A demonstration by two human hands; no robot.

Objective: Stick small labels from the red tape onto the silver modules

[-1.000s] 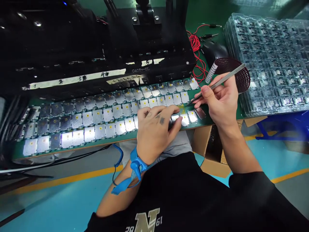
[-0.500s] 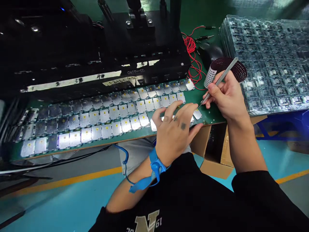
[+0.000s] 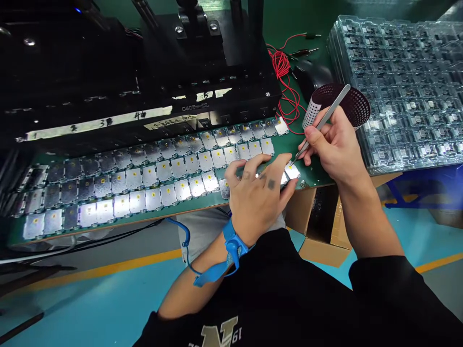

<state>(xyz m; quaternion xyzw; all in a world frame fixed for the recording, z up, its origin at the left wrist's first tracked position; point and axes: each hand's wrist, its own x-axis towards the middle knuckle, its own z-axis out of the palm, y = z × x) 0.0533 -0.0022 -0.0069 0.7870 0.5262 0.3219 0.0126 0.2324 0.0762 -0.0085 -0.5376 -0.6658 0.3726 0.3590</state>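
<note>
My left hand (image 3: 255, 197), with a blue wrist strap (image 3: 233, 246), spreads its fingers over the front row of small silvery circuit boards (image 3: 183, 189). Its fingertips rest on or close above the boards, hiding several. My right hand (image 3: 334, 142) pinches metal tweezers (image 3: 331, 112), their tip down at the end board (image 3: 292, 171) beside my left index finger. Whether the tip holds anything is too small to tell. A curled perforated strip (image 3: 356, 101), dark with a whitish dotted end, loops behind my right hand; I cannot tell if the fingers hold it. Most boards bear a small yellow mark.
A black machine (image 3: 202, 72) stands behind the board rows. Red cables (image 3: 284, 67) and a black mouse (image 3: 313, 77) lie right of it. Stacked clear trays (image 3: 405, 96) of small parts fill the right side. Below the table edge is an open cardboard box (image 3: 321, 241).
My right hand and the tweezers have shifted slightly left and down, tip now over the end board. My left hand has barely moved. The view has shifted a little.
</note>
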